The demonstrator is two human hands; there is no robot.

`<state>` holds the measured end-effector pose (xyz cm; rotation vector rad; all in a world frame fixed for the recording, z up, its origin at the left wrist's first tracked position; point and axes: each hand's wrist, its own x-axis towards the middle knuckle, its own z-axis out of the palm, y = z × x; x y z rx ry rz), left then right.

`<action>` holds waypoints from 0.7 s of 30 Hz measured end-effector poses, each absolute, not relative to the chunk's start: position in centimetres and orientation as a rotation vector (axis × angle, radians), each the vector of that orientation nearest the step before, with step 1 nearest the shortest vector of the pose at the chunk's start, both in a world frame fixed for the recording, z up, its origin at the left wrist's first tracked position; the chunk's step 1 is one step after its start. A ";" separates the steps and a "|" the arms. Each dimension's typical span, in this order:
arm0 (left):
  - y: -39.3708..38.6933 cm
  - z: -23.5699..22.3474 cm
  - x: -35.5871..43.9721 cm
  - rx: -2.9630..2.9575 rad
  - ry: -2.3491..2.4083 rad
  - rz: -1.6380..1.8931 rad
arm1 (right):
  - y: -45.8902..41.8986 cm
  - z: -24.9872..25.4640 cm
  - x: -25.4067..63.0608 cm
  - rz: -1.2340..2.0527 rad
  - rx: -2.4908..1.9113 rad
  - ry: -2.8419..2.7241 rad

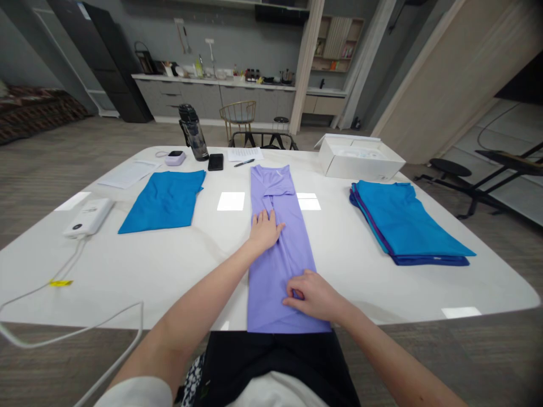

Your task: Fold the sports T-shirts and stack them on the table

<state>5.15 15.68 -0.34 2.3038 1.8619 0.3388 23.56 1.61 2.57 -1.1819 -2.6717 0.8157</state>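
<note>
A lavender shirt (271, 260) lies in a long, narrow fold down the middle of the white table, its collar end away from me and its hem at the near edge. My left hand (266, 230) rests flat on its middle, fingers spread. Closer to me, my right hand (313, 295) is on the right part of the cloth near the hem, its fingers curled with thumb and forefinger close together. Whether it pinches any fabric is hard to make out. To the left lies a folded blue shirt (165, 200); a stack of folded shirts (407, 220), blue on top, is at the right.
On the table (203, 288) stand a white box (360, 161) at the back right and a dark bottle (194, 133) at the back left. A phone (215, 162), a pen (244, 163) and papers lie nearby. A white power bank (90, 217) trails a cable at left.
</note>
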 end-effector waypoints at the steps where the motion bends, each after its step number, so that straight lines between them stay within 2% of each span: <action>1: 16.8 -0.4 5.6 2.270 1.905 0.333 | 1.6 2.6 23.6 0.830 -1.192 -2.673; 5: 19.5 -0.7 7.0 2.280 1.886 0.385 | 1.5 3.1 23.6 0.891 -1.214 -2.689; 11: 21.2 -0.7 6.8 2.395 1.524 0.547 | 1.7 3.9 23.7 0.971 -1.234 -2.685; 15: 23.8 -0.8 6.1 2.295 1.847 0.749 | 2.2 4.0 23.6 1.017 -1.230 -2.699; 21: 26.2 -3.0 5.8 2.315 1.819 0.334 | 2.6 3.3 23.8 1.024 -1.235 -2.721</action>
